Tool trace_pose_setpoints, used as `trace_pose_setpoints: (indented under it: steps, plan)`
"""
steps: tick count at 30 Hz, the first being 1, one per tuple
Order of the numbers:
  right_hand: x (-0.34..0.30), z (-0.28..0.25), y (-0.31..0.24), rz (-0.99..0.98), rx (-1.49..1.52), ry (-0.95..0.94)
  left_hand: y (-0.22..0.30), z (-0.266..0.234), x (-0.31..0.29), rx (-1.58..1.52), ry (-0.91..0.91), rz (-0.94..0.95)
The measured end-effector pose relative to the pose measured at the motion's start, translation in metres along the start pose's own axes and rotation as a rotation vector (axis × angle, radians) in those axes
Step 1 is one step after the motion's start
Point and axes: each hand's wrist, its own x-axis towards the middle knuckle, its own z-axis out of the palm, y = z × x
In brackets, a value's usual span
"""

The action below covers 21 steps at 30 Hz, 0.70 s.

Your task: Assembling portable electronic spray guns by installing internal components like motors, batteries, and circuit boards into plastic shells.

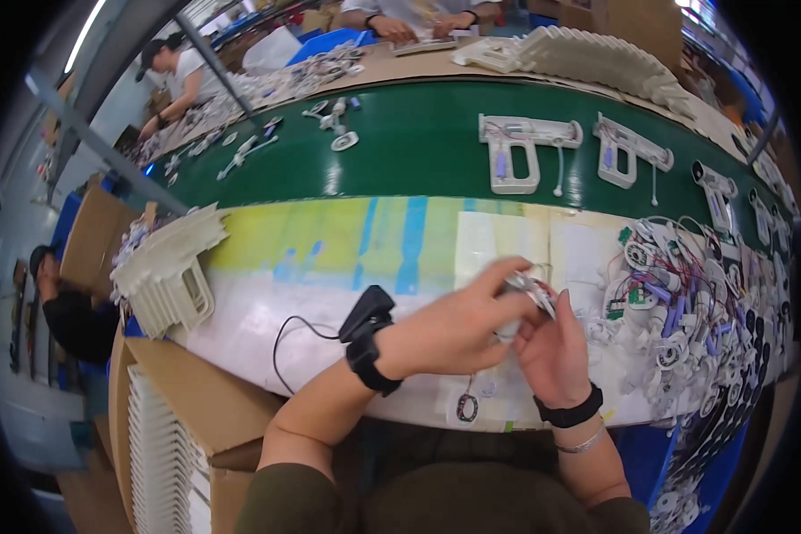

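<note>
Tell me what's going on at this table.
A person's left hand pinches a small pale part above the worktable, with the right hand close beside it; the part is partly hidden. A heap of wired components lies to the right, nested pale shells to the left. Pale gun-shaped housings lie on the green surface beyond.

Grn belt [409, 151], wht tabletop [249, 298] w/ ylw-grn patch [280, 236] & blu stripes [411, 245], silvery-wht held part [535, 290], blk wrist straps [362, 360], dk olive sleeves [289, 498], off-wht shells [171, 278], purple cells [657, 292], grn boards [616, 303], dk-red wires [691, 253], blk discs [750, 319], brn box [209, 387], blu bin [641, 454]
</note>
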Motion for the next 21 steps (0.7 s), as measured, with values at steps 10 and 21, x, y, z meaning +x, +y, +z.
trace_pose_setpoints:
  steps: [10, 21]
  plan:
    - [-0.029, -0.004, -0.015, -0.221, -1.367, -0.056, -0.073, -0.186, -0.013, 0.705, 0.596, -0.338]
    - [-0.036, -0.045, -0.017, -0.165, -1.227, 0.026, -0.178, -0.263, -0.274, 1.987, -0.057, -1.031]
